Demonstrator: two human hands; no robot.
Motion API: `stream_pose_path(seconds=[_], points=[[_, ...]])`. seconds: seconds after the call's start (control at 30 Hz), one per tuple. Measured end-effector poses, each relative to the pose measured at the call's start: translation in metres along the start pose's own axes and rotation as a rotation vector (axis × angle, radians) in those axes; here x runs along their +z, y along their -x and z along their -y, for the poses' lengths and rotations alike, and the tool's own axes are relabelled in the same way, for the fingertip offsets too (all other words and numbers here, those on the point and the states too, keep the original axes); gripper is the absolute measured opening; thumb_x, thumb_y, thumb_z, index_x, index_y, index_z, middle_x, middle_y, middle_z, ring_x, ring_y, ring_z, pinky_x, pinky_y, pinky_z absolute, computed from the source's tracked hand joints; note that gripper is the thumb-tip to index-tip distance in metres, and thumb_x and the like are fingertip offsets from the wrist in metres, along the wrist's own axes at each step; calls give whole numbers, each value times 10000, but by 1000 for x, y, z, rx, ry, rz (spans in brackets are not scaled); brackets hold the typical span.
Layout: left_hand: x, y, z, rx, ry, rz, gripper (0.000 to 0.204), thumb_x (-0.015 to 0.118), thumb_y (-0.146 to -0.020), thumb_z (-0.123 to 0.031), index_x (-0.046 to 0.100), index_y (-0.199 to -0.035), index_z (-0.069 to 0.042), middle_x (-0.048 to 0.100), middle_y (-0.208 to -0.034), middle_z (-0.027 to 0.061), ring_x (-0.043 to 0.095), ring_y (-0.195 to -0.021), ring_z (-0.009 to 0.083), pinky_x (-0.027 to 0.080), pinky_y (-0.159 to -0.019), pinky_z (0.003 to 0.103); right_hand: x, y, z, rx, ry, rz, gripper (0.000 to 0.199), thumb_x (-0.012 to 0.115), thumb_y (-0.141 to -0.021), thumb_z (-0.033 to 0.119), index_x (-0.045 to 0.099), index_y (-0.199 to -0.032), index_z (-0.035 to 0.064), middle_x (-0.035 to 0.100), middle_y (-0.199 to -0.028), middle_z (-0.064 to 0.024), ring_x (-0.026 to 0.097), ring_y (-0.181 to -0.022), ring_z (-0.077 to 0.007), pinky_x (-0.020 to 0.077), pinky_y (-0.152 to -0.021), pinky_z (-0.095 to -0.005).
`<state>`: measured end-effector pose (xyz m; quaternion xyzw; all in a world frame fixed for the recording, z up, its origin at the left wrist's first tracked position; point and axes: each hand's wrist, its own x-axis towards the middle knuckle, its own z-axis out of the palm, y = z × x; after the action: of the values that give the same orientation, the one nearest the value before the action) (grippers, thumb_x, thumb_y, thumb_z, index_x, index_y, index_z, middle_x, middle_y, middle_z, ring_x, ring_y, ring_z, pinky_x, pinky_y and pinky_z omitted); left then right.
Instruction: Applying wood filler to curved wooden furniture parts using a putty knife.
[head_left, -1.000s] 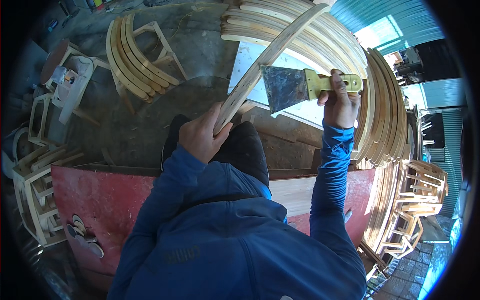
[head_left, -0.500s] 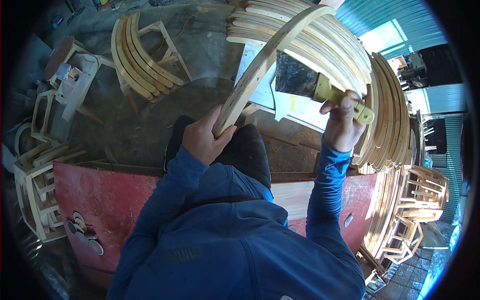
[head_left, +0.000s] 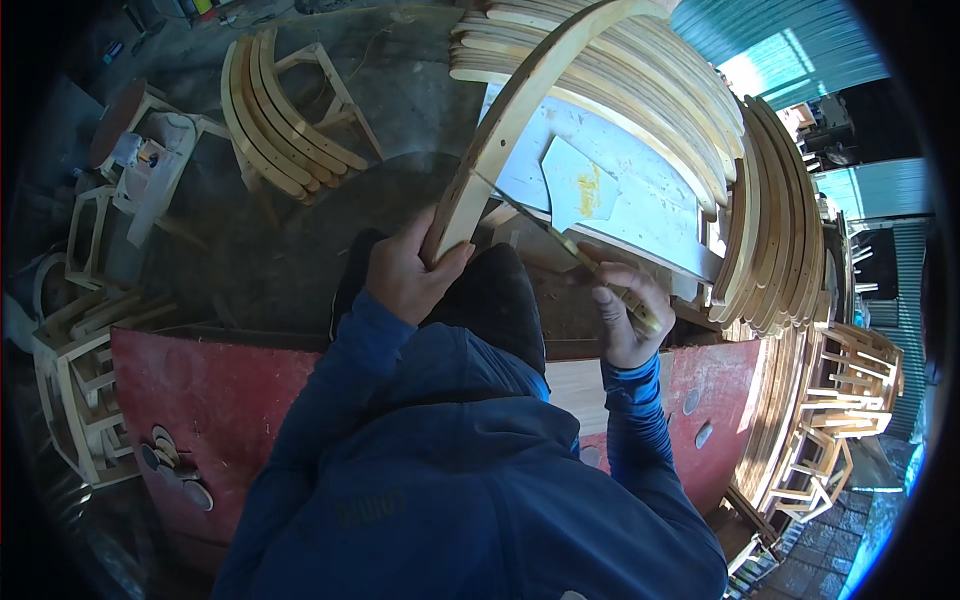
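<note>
My left hand (head_left: 408, 272) is closed around the near end of a long curved wooden piece (head_left: 497, 140), which slants up and away to the right. Small dark holes dot its face. In my right hand (head_left: 634, 318) is a putty knife (head_left: 577, 250) with a yellowish handle. Its wide blade is turned almost edge-on, and the tip is at the right side of the wood, close above my left hand; whether it touches cannot be made out. Just beyond the knife, a pale flat sheet (head_left: 566, 178) with a yellow smear of paste lies on a white board (head_left: 655, 205).
Stacked curved wooden pieces (head_left: 690, 110) cover the far side of the white board, with another stack (head_left: 785, 220) at the right. Several more (head_left: 262, 120) rest on a wooden frame at the left. A red panel (head_left: 210, 400) is beside me, and chair frames (head_left: 80, 370) stand at far left.
My right hand has moved down and left, bringing the putty knife to the wood and turning its blade from flat-on to edge-on. The left hand keeps its hold.
</note>
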<state>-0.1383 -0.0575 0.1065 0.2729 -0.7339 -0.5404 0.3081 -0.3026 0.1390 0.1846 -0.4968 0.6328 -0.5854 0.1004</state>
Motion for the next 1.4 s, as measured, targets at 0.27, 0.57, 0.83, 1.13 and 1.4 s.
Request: stream_pose_path(seconds=[0.27, 0.57, 0.83, 1.13, 1.4], points=[[-1, 2, -3, 202, -286, -62, 466, 785, -813, -157, 630, -1231, -22, 722, -976, 217, 741, -893, 329, 581, -742, 375, -6, -9, 8, -220, 419, -22, 218, 769, -795, 2, 723, -1008, -8, 737, -1031, -176, 732, -910, -267, 574, -802, -324], [-3, 2, -4, 133, -174, -21, 471, 782, -825, -166, 624, -1244, -20, 727, -985, 210, 742, -911, 319, 580, -751, 376, -4, 6, 16, -232, 275, 113, 199, 725, -863, 92, 685, -1031, -6, 714, -1064, -229, 734, -903, -310, 597, -785, -365], [-2, 3, 2, 210, -255, -50, 505, 772, -834, -258, 603, -1242, -13, 700, -992, 238, 699, -878, 402, 569, -739, 434, -11, -16, -36, 314, -544, -211, 248, 633, -989, 151, 623, -1165, -23, 710, -860, -176, 695, -641, -238, 586, -609, -325], [-9, 6, 2, 244, -325, -65, 527, 783, -825, -262, 595, -1253, -20, 704, -989, 225, 707, -853, 384, 572, -710, 427, -46, -74, -60, 289, -649, -328, 236, 630, -976, 123, 642, -1165, -17, 710, -815, -145, 682, -588, -238, 577, -543, -340], [-5, 1, 10, 357, -416, -66, 508, 793, -817, -199, 607, -1255, -20, 714, -999, 201, 717, -847, 354, 577, -706, 397, -38, -59, -36, 276, -449, -285, 250, 672, -954, 145, 638, -1141, -18, 695, -800, -145, 660, -528, -216, 551, -479, -314]])
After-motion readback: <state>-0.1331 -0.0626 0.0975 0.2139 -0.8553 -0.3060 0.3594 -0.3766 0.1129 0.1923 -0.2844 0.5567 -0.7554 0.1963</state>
